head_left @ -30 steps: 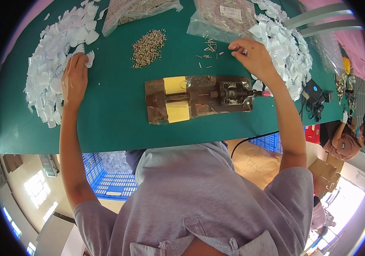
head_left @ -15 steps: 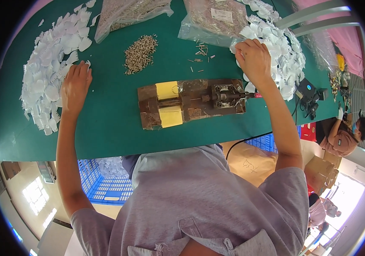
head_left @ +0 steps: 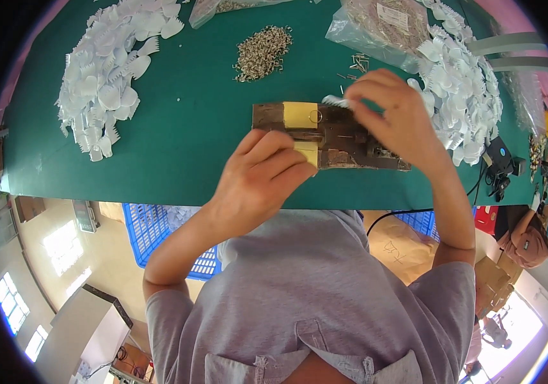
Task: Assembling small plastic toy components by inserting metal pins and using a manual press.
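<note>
My right hand (head_left: pixel 397 114) is above the right part of a long brown fixture (head_left: pixel 344 159). Its fingertips pinch a small white toothed plastic piece (head_left: pixel 336 101). Over the fixture's near left edge, my left hand (head_left: pixel 262 176) has its fingers curled together; what they hold, if anything, is hidden. A yellow pad (head_left: pixel 300 115) lies on the fixture's far side, with a second yellow pad (head_left: pixel 309 152) partly behind my left fingers. My right hand and wrist cover most of the metal mechanism at the fixture's right end.
White toothed pieces form a left heap (head_left: pixel 98 80) and a right heap (head_left: pixel 462 89). Behind the fixture are a pile of small metal parts (head_left: pixel 263 53), loose metal pins (head_left: pixel 358 63) and a clear bag (head_left: pixel 382 29). A black device (head_left: pixel 499 152) with cables sits at right.
Both hands have come from the two white heaps to the fixture. A white toothed piece now shows in my right fingertips. The whole view has shifted, moving the table's things rightward and up.
</note>
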`<state>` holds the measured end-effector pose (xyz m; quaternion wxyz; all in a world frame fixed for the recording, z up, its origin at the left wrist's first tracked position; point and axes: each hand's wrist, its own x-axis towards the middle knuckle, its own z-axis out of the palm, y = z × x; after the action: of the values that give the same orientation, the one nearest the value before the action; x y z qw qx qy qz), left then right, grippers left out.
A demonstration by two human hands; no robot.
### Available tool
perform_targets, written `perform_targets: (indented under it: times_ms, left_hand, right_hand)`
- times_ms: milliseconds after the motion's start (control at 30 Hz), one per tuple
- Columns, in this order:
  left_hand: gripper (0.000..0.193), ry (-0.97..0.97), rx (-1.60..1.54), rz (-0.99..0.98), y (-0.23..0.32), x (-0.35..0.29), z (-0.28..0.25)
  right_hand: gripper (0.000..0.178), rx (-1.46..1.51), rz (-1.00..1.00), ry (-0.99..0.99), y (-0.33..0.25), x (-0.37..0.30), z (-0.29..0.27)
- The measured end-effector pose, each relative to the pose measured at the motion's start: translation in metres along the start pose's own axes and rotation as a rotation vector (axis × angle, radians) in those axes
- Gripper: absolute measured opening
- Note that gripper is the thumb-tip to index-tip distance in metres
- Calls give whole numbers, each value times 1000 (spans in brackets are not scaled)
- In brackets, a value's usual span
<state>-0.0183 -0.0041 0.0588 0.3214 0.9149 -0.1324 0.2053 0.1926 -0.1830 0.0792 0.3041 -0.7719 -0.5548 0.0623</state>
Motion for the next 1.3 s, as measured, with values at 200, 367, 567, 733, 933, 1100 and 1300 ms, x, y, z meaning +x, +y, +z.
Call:
perform_targets:
  times_ms: [200, 367, 567, 733, 933, 1100, 1300]
  left_hand:
    - [31, 89, 267, -12, -15, 0, 29]
    - [49, 316, 115, -224, -24, -12, 51]
    - [73, 242, -85, -300, -38, -14, 47]
    - [76, 213, -199, -290, -41, -15, 48]
    - [72, 231, -215, -313, -42, -19, 47]
    - [75, 228, -236, -314, -42, -16, 46]
    - [80, 223, -280, -340, -43, -17, 47]
  right_hand:
    - [12, -8, 19, -328, -30, 29, 26]
    - [14, 210, 30, -389, -28, 31, 29]
    - [12, 281, 51, -376, -21, 21, 32]
    - [11, 207, -5, -259, -23, 8, 35]
    - [23, 75, -102, -78, -41, 4, 32]
    - [24, -224, -344, 2, -39, -12, 46]
    - [20, -231, -384, 170, -38, -21, 66]
